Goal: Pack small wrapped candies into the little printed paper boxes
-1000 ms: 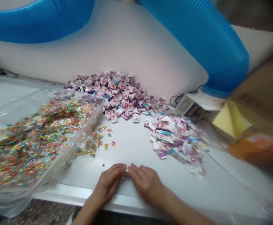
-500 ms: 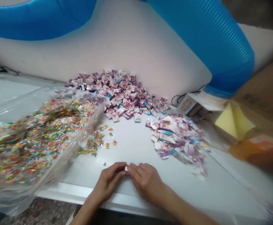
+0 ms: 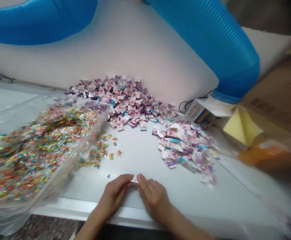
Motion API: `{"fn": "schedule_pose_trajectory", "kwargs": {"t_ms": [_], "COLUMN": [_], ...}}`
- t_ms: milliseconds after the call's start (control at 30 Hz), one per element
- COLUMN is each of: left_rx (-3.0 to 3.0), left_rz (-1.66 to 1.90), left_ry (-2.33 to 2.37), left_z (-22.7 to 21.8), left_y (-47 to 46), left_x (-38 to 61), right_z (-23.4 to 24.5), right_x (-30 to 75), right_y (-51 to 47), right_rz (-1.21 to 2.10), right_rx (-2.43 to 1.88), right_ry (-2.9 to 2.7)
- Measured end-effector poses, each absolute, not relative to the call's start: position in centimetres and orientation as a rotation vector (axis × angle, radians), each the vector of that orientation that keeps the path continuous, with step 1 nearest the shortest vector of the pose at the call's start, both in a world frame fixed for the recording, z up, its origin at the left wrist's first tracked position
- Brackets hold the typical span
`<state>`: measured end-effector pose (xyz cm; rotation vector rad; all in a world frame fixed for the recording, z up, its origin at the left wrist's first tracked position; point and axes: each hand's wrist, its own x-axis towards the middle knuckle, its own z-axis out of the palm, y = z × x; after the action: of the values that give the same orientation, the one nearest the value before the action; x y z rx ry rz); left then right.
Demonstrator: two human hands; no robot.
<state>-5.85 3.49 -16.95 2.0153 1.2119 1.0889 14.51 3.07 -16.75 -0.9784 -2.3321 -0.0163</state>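
My left hand [image 3: 115, 195] and my right hand [image 3: 153, 196] rest on the white table [image 3: 140, 156] near its front edge. Their fingertips meet and pinch a small white packet [image 3: 134, 179] between them. A clear plastic bag [image 3: 35, 146] full of small multicoloured pieces lies to the left, with some pieces spilled [image 3: 102, 150] at its mouth. A large heap of purple and pink packets [image 3: 125, 100] lies against the back wall. A smaller pile of flat packets [image 3: 185, 146] lies to the right of my hands.
Wide blue ribbed ducts [image 3: 210, 43] arch over the table. A small white box [image 3: 197, 111] with a black cable stands at the back right. Yellow paper [image 3: 242, 126], an orange item [image 3: 265, 151] and a cardboard box [image 3: 280, 96] sit on the right.
My fingers have drawn closer together around the small packet. The view has shifted slightly; the piles and the bag stay where they were.
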Motion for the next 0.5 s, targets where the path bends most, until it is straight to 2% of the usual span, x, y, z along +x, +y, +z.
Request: {"fn": "schedule_pose_trajectory", "kwargs": {"t_ms": [67,200,300,400,500], "left_rx": [2.041,1.934,1.833,1.836,1.91], "left_rz": [1.097,1.078,1.061,1.056,1.076], "left_ry": [1.211,1.372,1.482,1.523,1.522], "left_z": [-16.9,-16.7,-16.7,-16.9,-17.1], "left_y": [3.4,3.5,3.6,3.8,4.0], "left_x": [-5.8,-5.6,-5.5,-5.4,-5.2], "right_z": [-15.7,-11.6,-7.9,-5.2,-4.7], "right_x": [14.6,15.3,16.3,17.7,19.1], "right_y": [3.3,6.3,10.7,16.2,21.6], "right_rz": [0.115,0.631,0.824,0.737,0.303], "right_rx": [-1.053,-1.324,-1.368,-1.283,-1.597], "right_ry": [-2.383,-2.487,-2.36,-2.048,-2.198]}}
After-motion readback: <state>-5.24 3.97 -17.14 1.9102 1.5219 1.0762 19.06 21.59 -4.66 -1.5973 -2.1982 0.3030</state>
